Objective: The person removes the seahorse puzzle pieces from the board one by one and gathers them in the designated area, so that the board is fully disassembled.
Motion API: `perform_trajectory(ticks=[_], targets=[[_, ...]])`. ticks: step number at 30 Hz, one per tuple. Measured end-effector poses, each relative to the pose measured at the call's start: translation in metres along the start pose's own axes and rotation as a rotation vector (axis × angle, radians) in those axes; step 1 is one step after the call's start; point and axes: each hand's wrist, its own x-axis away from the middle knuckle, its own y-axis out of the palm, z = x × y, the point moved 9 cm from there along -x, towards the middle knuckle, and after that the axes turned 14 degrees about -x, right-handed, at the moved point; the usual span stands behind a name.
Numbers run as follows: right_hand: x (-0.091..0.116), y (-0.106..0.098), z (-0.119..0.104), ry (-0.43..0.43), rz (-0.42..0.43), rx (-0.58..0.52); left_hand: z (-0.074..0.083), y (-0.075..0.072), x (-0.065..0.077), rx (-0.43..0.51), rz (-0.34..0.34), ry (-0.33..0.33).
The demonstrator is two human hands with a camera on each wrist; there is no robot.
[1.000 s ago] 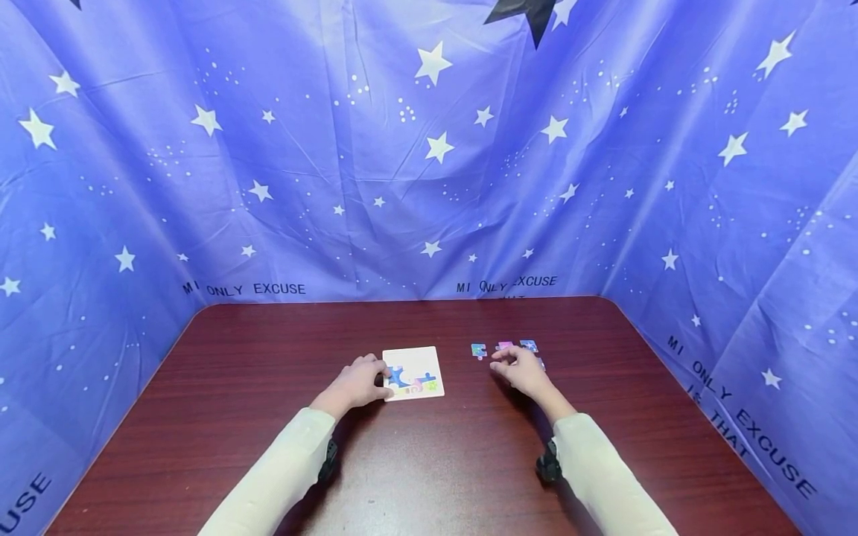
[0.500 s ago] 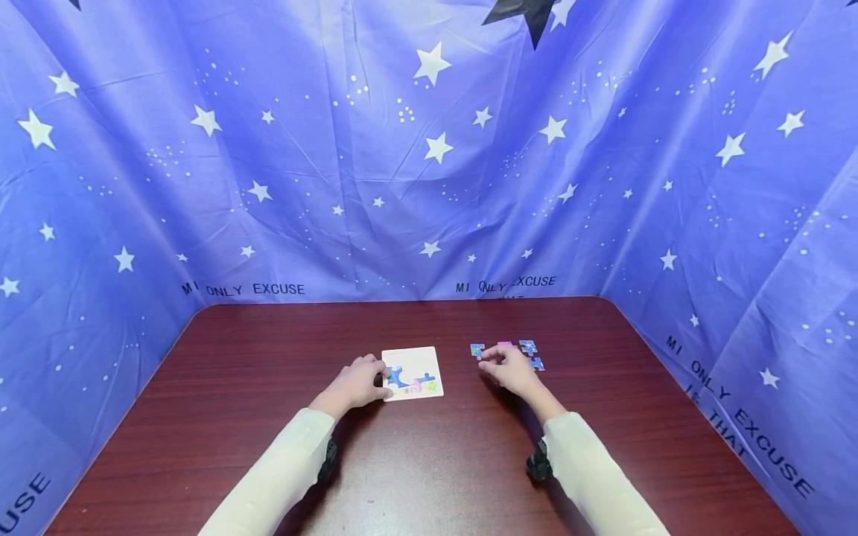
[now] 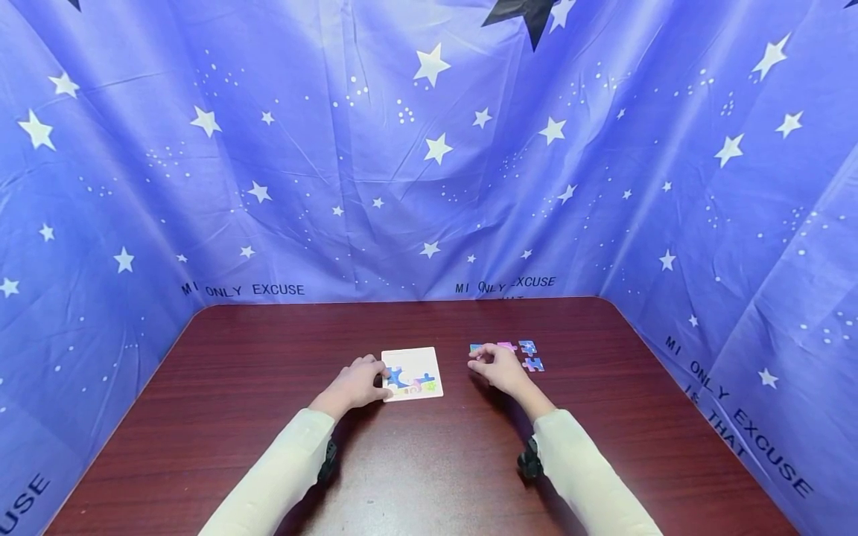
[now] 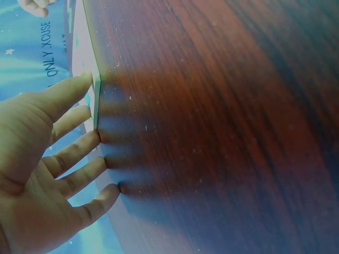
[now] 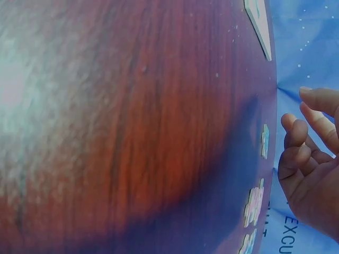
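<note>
In the head view a square white puzzle board lies flat on the table, with blue and coloured puzzle pieces filling part of its near side. My left hand is at its left edge; the left wrist view has the thumb and index finger on the board's edge, the other fingertips down at the table. Right of the board, my right hand hovers with loosely bent fingers and nothing visible between them. It partly covers a blue-green puzzle piece. Behind and beside it are a pink piece and two blue pieces.
The dark red wooden table ends at a blue curtain with white stars, which stands around the back and both sides. Black wrist cameras sit under both white sleeves.
My right hand has moved left from the blue and pink pieces to over the blue-green piece, uncovering the lower blue piece. The left hand and board have stayed in place.
</note>
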Motion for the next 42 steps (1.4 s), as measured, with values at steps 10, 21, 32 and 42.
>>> perform_trajectory(ticks=[10, 21, 32, 42], targets=[[-0.003, 0.013, -0.008, 0.002, -0.012, -0.004, 0.0, 0.001, 0.0, -0.002, -0.002, 0.001], [-0.006, 0.03, -0.017, 0.007, -0.043, -0.011, 0.0, 0.001, 0.001, -0.003, -0.004, -0.005], [-0.008, 0.043, -0.022, -0.002, -0.063, 0.002, 0.001, 0.0, 0.001, -0.002, -0.009, -0.002], [-0.01, 0.058, -0.025, -0.016, -0.098, 0.008, 0.001, 0.0, 0.001, 0.0, -0.005, 0.001]])
